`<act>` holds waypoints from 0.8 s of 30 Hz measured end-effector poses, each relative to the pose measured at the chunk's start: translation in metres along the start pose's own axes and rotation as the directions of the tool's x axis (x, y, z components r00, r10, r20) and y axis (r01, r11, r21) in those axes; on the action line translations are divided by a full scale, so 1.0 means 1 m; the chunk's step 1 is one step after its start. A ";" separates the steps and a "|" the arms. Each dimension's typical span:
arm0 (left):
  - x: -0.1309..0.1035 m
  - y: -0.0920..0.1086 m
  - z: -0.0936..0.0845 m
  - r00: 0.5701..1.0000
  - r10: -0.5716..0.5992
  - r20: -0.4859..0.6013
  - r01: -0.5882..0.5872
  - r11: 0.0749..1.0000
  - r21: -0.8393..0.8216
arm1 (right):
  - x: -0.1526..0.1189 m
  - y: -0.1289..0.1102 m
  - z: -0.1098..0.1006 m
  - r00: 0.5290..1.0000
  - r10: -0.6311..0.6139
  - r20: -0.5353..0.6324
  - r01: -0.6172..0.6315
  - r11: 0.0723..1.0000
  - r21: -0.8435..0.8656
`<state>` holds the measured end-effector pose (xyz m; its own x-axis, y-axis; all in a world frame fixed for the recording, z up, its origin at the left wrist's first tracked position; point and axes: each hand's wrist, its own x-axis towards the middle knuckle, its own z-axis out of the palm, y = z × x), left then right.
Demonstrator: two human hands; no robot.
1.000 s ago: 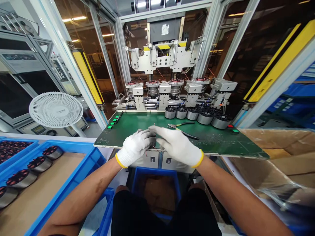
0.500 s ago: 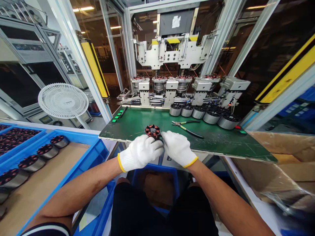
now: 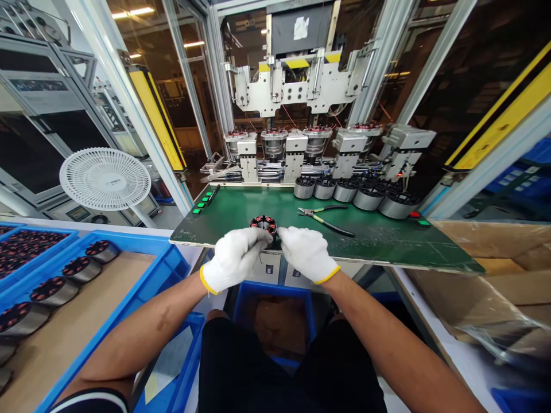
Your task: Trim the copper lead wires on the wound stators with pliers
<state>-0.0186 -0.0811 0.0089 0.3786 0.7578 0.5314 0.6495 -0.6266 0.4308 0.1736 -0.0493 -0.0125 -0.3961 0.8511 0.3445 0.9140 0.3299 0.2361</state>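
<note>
A stator with red and black windings (image 3: 263, 225) stands at the front edge of the green board (image 3: 241, 209). My left hand (image 3: 236, 257), in a white glove, is at its near left side with fingers pinched; what they grip is too small to make out. On the stator's right side, my gloved right hand (image 3: 305, 252) has its fingers pressed together, their tips hidden from view. Pliers with green and black handles (image 3: 327, 221) lie on the board beyond my right hand.
Several metal cylinders (image 3: 369, 198) line the board's back right, before a machine (image 3: 297, 152). Green buttons (image 3: 199, 205) sit at left. Blue trays (image 3: 172, 252) with stators stand left, near a white fan (image 3: 105, 179). Cardboard (image 3: 508, 287) lies right; a blue bin (image 3: 310, 315) is below.
My left hand has shifted its fingers up toward the stator's near rim, and the gap between both hands is wider. The whole view has shifted slightly.
</note>
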 end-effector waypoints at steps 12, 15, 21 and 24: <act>0.103 0.045 -0.008 0.923 -0.240 0.301 0.133 0.933 0.335 | -0.023 -0.041 -0.002 1.000 -0.025 -0.008 0.026 1.000 0.004; 0.105 0.047 -0.004 0.918 -0.208 0.337 0.069 0.922 0.380 | -0.025 -0.046 -0.001 1.000 0.010 -0.012 -0.009 0.999 0.047; 0.054 0.005 -0.015 0.979 0.121 0.162 -0.156 0.961 0.228 | -0.027 -0.040 -0.005 0.996 0.086 0.012 -0.087 0.977 0.192; 0.028 -0.017 0.001 0.947 0.280 0.160 -0.319 0.880 0.350 | -0.031 -0.045 -0.011 0.992 0.119 0.040 -0.124 0.977 0.172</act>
<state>-0.0181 -0.0496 0.0155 0.6458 0.5713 0.5065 0.6819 -0.7300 -0.0461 0.1441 -0.0955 -0.0235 -0.2812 0.9000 0.3330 0.9573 0.2872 0.0322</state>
